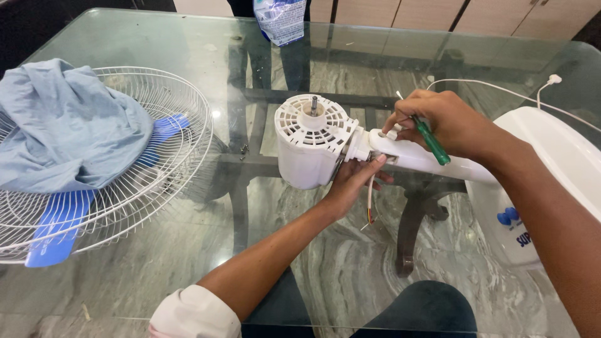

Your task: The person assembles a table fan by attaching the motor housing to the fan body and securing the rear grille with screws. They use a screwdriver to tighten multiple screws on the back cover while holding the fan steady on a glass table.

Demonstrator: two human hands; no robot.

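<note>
A white fan motor housing point(310, 147) with a steel shaft sticking up lies on the glass table point(188, 275), joined to a white stand neck point(432, 159). My left hand point(354, 181) grips the underside of the joint between housing and neck, where thin wires point(370, 209) hang down. My right hand point(441, 122) holds a green-handled screwdriver point(432, 141) with its tip at the top of the neck joint.
A wire fan guard point(181, 138) lies at the left with blue fan blades point(59, 228) and a light blue cloth point(62, 125) on it. Small screws point(243, 149) lie beside it. The white fan base point(551, 169) and its cord point(501, 87) are at right; a plastic bag point(282, 19) stands at the far edge.
</note>
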